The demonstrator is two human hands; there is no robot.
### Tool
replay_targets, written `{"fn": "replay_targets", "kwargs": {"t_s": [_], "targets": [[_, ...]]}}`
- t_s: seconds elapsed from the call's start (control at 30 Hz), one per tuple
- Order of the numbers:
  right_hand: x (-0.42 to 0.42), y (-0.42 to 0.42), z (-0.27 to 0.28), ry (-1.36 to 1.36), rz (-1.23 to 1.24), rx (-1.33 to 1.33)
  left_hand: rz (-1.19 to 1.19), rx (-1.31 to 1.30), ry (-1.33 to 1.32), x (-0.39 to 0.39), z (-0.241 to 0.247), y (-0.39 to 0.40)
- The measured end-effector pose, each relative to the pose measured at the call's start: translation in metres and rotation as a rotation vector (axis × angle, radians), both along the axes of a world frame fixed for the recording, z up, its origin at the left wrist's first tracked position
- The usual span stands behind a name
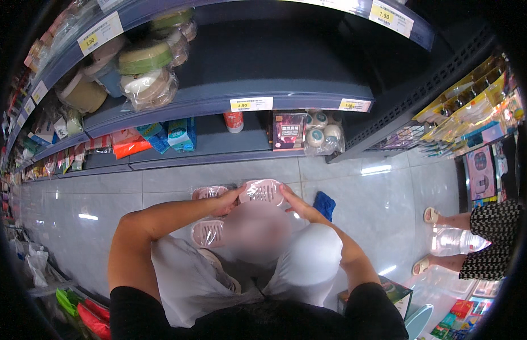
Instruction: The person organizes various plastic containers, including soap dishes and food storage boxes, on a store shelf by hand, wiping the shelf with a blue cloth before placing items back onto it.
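Between my two hands is a pink slotted plastic dish [262, 192] in clear wrap, low over the tiled floor. My left hand [229, 201] grips its left edge, the fingers partly hidden. My right hand [294, 201] holds its right edge. Just left of my left hand lies another wrapped pink dish [209, 192], and a further wrapped pink slotted dish [207, 233] is below it, near my shoe. A blurred round patch hides what lies between my knees. A blue cloth [324, 205] rests on the floor right of my right hand.
Ahead stands a dark metal shelf [195, 159] with wrapped containers [148, 83], blue packets [181, 134], a charcoal box [289, 131] and bagged white balls [324, 131]. Another person's legs [448, 221] are at right, beside a clear plastic bottle [452, 240]. A box [399, 293] is near my right elbow.
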State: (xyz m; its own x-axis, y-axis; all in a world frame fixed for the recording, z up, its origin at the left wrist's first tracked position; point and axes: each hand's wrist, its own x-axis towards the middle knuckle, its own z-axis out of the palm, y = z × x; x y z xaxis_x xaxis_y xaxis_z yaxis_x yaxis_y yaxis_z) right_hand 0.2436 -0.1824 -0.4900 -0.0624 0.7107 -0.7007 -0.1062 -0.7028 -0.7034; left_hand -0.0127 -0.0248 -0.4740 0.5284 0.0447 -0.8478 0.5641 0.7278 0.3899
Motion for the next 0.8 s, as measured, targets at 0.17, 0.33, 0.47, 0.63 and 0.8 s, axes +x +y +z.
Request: {"fn": "replay_targets", "kwargs": {"t_s": [0.17,0.33,0.47,0.63,0.8], "targets": [[-0.001,-0.003,-0.007,-0.002,-0.031,0.000,-0.041,0.133,0.061,0.000,-0.017,-0.002],[0.000,-0.012,-0.018,-0.195,-0.060,0.168,-0.213,0.303,0.093,0.011,-0.008,-0.009],[-0.001,-0.004,-0.009,-0.696,0.084,0.374,-0.404,0.638,0.207,0.004,-0.028,-0.009],[0.000,-0.002,0.004,-0.705,0.126,0.363,-0.684,0.823,0.265,0.012,-0.021,-0.004],[-0.001,0.002,-0.003,-0.613,0.137,0.301,-0.594,0.739,0.274,0.005,-0.035,-0.005]]}}
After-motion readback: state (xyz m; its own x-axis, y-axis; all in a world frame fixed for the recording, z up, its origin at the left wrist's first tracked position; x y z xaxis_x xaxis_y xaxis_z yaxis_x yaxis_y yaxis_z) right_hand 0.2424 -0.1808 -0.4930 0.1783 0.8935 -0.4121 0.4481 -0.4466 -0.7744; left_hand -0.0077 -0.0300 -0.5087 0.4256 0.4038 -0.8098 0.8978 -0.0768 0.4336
